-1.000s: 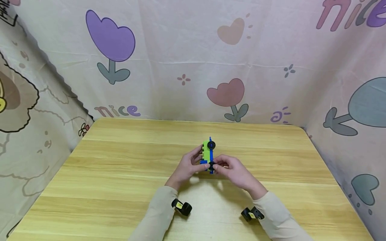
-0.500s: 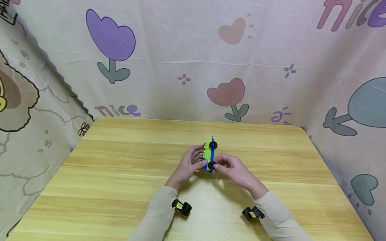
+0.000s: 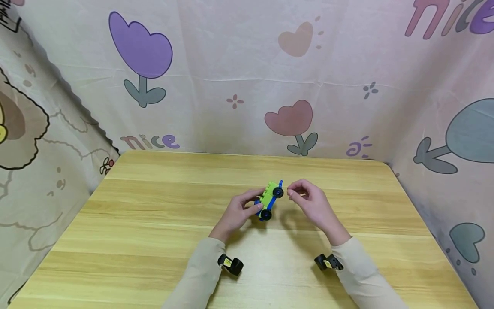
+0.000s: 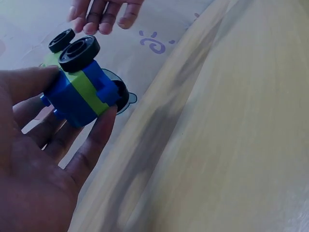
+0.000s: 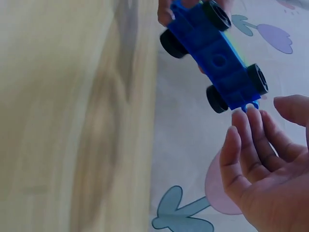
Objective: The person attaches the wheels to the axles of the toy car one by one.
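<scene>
A toy car (image 3: 268, 200) of lime-green and blue building blocks, with black wheels, is held above the table. My left hand (image 3: 236, 215) grips its rear part between thumb and fingers. In the left wrist view, the blue and green end of the car (image 4: 82, 99) faces me, its wheels upward. The right wrist view shows the blue chassis of the car (image 5: 219, 60) with all its wheels in place. My right hand (image 3: 314, 205) hovers just right of the car's far end, fingers loosely bent. Nothing shows between the fingers of my right hand (image 5: 268, 166).
The wooden table (image 3: 154, 257) spreads under both hands. A patterned cloth (image 3: 216, 56) with flowers hangs behind it and at both sides. Black wrist cameras sit on the left sleeve (image 3: 204, 266) and the right sleeve (image 3: 362, 270).
My right hand has left the car's near wheel and moved right and away from me. The car has tilted in my left hand, its far end swinging right.
</scene>
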`<control>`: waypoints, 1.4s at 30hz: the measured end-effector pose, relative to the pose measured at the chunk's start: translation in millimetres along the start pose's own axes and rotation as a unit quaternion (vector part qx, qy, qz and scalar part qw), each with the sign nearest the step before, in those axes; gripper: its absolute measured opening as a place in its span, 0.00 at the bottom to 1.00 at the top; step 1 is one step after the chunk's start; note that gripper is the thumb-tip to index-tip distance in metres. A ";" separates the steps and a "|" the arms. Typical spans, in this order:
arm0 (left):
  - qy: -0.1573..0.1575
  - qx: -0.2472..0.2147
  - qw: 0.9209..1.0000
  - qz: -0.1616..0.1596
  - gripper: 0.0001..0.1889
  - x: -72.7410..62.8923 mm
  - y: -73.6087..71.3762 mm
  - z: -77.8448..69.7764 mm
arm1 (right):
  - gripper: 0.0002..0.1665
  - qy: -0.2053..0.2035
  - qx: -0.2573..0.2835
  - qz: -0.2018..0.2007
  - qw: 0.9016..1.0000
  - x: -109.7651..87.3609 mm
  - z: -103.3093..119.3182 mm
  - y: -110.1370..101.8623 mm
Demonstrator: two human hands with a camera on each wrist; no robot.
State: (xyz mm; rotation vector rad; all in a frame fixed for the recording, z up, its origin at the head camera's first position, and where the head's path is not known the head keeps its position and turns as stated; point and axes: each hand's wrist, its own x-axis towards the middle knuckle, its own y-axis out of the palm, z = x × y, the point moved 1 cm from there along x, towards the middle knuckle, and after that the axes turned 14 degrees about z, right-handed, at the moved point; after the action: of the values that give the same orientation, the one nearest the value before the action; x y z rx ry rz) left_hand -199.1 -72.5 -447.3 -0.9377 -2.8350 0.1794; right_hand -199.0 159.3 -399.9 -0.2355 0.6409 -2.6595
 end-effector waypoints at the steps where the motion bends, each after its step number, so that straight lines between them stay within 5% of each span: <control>1: 0.000 0.006 1.000 0.002 0.24 0.2 -0.4 0.6 | 0.11 -0.001 -0.006 -0.008 1.000 0.9 0.9 -1.3; 6: 0.003 0.031 0.999 0.013 0.23 0.4 -1.7 2.6 | 0.14 -0.022 -0.040 -0.015 0.999 5.8 3.0 -4.8; 14: 0.002 0.050 0.998 0.035 0.23 0.8 -1.2 3.8 | 0.17 -0.017 -0.075 0.065 0.995 7.8 5.7 -5.7; 28: -0.012 0.031 0.999 0.043 0.23 0.3 -1.3 3.8 | 0.19 -0.014 -0.061 0.140 0.988 7.5 1.1 -12.4; 34: -0.009 0.020 0.999 0.024 0.19 0.2 -3.4 5.2 | 0.17 -0.002 -0.056 0.147 0.988 7.5 -0.6 -14.4; 42: -0.010 -0.020 0.999 -0.039 0.19 -2.4 -9.8 9.6 | 0.17 0.009 -0.017 0.121 0.992 5.3 -5.7 -11.4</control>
State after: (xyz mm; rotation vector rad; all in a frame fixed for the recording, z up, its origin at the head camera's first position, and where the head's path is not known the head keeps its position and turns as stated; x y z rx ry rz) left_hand -204.7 -82.4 -455.3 -0.8371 -2.8980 0.1242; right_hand -209.1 168.7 -399.3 -0.1339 0.6754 -2.4225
